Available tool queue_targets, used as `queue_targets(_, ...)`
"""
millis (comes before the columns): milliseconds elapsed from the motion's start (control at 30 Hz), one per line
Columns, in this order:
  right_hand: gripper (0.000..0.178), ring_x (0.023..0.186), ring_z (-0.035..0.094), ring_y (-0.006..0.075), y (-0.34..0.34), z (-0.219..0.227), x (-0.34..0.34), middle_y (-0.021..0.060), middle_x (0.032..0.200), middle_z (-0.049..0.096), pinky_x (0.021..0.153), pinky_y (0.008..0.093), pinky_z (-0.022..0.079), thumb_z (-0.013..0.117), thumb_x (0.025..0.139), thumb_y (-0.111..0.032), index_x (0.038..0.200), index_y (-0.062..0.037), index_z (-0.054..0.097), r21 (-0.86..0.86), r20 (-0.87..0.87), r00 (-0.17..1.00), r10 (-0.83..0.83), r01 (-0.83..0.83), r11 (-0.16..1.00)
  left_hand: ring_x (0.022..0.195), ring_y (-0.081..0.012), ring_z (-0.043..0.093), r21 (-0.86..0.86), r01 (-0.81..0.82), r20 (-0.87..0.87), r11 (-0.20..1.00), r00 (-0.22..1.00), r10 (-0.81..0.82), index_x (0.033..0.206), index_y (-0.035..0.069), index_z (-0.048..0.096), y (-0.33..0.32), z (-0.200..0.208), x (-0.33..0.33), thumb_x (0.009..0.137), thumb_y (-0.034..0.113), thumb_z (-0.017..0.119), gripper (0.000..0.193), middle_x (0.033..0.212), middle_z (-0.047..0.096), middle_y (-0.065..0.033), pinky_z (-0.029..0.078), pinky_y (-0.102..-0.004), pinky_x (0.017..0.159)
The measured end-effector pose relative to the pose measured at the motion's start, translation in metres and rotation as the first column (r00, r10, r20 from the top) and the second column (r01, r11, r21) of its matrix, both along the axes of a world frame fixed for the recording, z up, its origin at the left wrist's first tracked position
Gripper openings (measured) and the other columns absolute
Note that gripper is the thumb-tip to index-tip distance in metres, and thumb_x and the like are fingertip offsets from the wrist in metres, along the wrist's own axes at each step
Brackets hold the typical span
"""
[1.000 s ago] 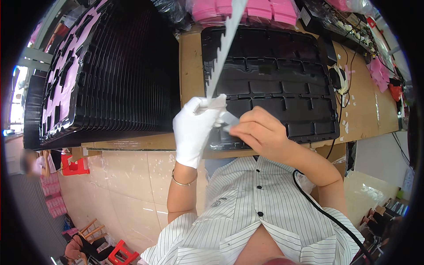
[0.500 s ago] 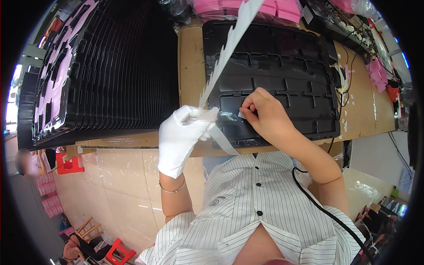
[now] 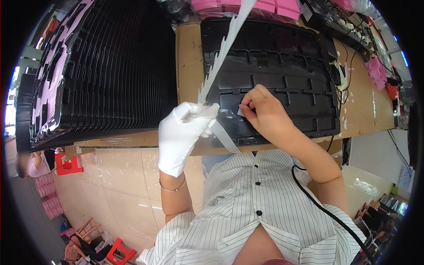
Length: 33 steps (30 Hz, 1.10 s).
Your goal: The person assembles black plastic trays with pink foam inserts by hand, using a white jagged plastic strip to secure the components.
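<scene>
My left hand, in a white glove, pinches a long pale strip that has notches along one edge. The strip rises past the tray to the top of the view, and a smooth tail of it hangs below the fingers. My bare right hand is closed in a pinch on a small white piece, which looks like a sticker or a scrap of film. Both hands are over the near left part of a black plastic tray with shallow compartments, lying on the cardboard-covered table.
A tall stack of black trays with pink pieces at its side stands at left. Pink foam blocks in clear plastic are behind the tray. Cables and small white scraps lie on the cardboard at right. A person sits far left near a red stool.
Both hands keep their grips and have hardly moved. The notched strip's upper end has shifted slightly left, and the whole view has tilted a little.
</scene>
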State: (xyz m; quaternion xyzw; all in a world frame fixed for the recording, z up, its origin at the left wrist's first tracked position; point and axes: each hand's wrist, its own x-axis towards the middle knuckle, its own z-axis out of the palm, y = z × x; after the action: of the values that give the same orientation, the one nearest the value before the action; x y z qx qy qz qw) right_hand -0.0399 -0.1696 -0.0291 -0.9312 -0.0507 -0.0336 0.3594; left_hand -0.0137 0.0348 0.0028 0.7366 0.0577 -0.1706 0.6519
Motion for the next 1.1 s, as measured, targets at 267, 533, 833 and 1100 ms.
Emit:
queue_targets(267,0.011,0.077,0.060,0.0291,0.002,0.002,-0.001,0.0117,0.090,0.053,0.067,0.0370,0.050,0.065,0.085,-0.005,0.090,-0.0027,0.055,0.034,0.005,1.000,-0.006,0.006,0.999,0.061,-0.0034,0.061,0.004,-0.026,0.028,1.000,0.999,0.025,0.091,-0.001,0.069,-0.003,0.001,-0.001,0.081,0.021,0.078,0.026,0.076,0.068,-0.0036,0.048,-0.0164,0.056)
queue_targets(533,0.008,0.078,0.059,0.0323,-0.005,-0.003,0.000,0.0135,0.090,0.053,0.069,0.0387,0.049,0.061,0.083,0.000,0.088,-0.0016,0.056,-0.033,0.072,0.997,0.037,-0.035,0.999,0.060,-0.0040,0.060,0.014,-0.026,0.022,1.000,0.999,0.025,0.092,-0.002,0.068,-0.005,0.002,0.000,0.081,0.018,0.077,0.024,0.076,0.068,-0.0038,0.048,-0.0170,0.056)
queue_targets(833,0.006,0.074,0.056,0.0140,-0.036,0.021,-0.016,0.0076,0.089,0.059,0.067,0.0284,0.047,0.060,0.089,-0.006,0.085,-0.0025,0.058,0.445,-0.245,0.925,0.290,-0.158,0.882,0.063,-0.0048,0.061,-0.027,-0.063,0.028,0.998,0.998,0.063,0.094,-0.003,0.067,-0.010,-0.004,0.002,0.083,0.014,0.075,0.022,0.076,0.067,-0.0044,0.048,-0.0179,0.057)
queue_targets(1100,0.008,0.077,0.060,0.0119,-0.026,0.026,-0.014,0.0107,0.096,0.064,0.066,0.0222,0.046,0.060,0.090,-0.005,0.097,-0.0035,0.056,0.902,-0.431,0.851,0.300,0.395,0.175,0.067,-0.0061,0.061,-0.218,0.023,0.004,0.976,1.000,-0.023,0.102,-0.004,0.067,-0.050,0.002,-0.010,0.085,0.010,0.072,0.023,0.081,0.068,-0.0051,0.048,-0.0201,0.060)
